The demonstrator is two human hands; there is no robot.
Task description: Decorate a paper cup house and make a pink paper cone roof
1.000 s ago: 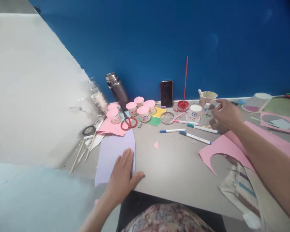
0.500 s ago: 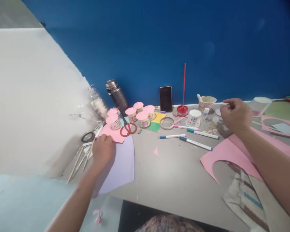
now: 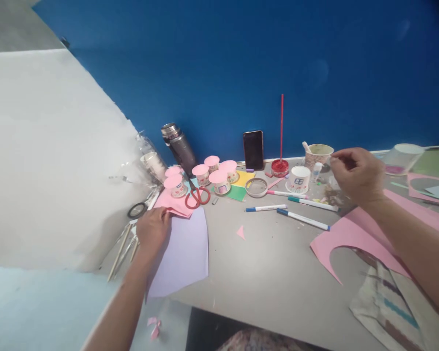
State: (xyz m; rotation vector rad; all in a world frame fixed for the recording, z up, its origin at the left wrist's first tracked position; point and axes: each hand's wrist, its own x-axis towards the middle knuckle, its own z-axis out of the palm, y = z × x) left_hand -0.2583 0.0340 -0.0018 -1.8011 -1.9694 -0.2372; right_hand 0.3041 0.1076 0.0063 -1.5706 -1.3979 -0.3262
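At the left, my left hand [image 3: 153, 229] pinches the near edge of a pink paper sheet [image 3: 175, 204], which buckles up at the fingers. Beneath it lies a lilac paper sheet [image 3: 185, 253]. Red-handled scissors [image 3: 197, 196] rest partly on the pink sheet. Several small decorated cups with pink paper discs on top [image 3: 219, 181] stand just behind. On the other side, my right hand [image 3: 356, 175] is raised with its fingers drawn together beside a patterned paper cup [image 3: 319, 155]; what it may hold is hidden. Below that arm is a cut pink sheet [image 3: 354, 222].
Several markers [image 3: 303, 219] lie mid-table near a tape ring [image 3: 256, 187] and a white cup with a drawn window [image 3: 299, 179]. At the wall stand a phone [image 3: 253, 149], a dark flask [image 3: 179, 148] and a red stick in a red base [image 3: 280, 167]. A cloth [image 3: 391, 307] lies front right.
My left hand has closed on the pink sheet and lifted its edge into a fold. My right hand stays raised, its fingers now turned toward the patterned cup. The view has shifted slightly.
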